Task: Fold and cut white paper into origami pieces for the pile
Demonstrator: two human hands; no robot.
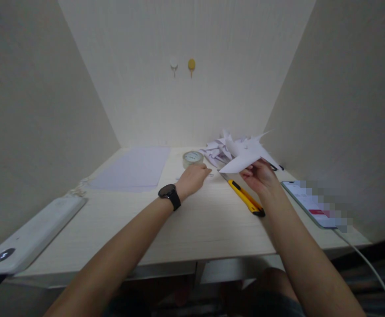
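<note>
Desk (185, 229): tape (192, 158); knife (245, 197); phone (307, 204)

Dim, warm and even overall, lit softly from above and in front. Brightest on the back wall (192, 88), darker toward both side walls. Faint, short shadows under the left hand (192, 178) and right hand (260, 176) on the bench (195, 229). No hard glare. Slightly soft and grainy throughout; paper (245, 152) edges blurred. Wide-angle stretch at the edges, forearms swollen near the bottom. Pixelated patch over the phone (311, 204). Very dark below the bench edge.
</note>
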